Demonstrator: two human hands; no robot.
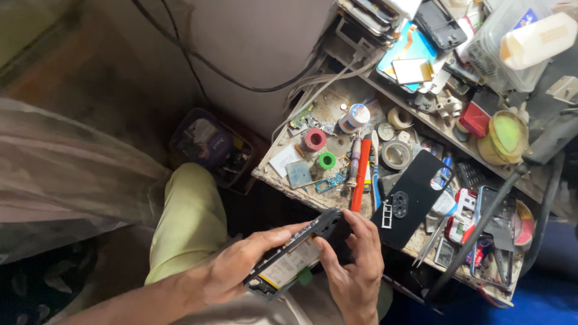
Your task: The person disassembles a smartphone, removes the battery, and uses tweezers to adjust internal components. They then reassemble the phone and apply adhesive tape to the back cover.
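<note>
Opened phone [295, 256] held in both hands, back cover off.

Left hand [241, 268] wrapped around the long side of the phone, grip closed on it from below. Right hand [355, 265] pinching the top end near the camera corner, grip tight, thumb on the inside. Looks like the taking-apart step, with the insides showing. Black back cover [409, 201] lying just past the right grip on the messy surface [337, 108]. Orange screwdriver [360, 180] a little beyond the phone. Next move probably needs a small tool and a gentle, steady pinch.
</note>
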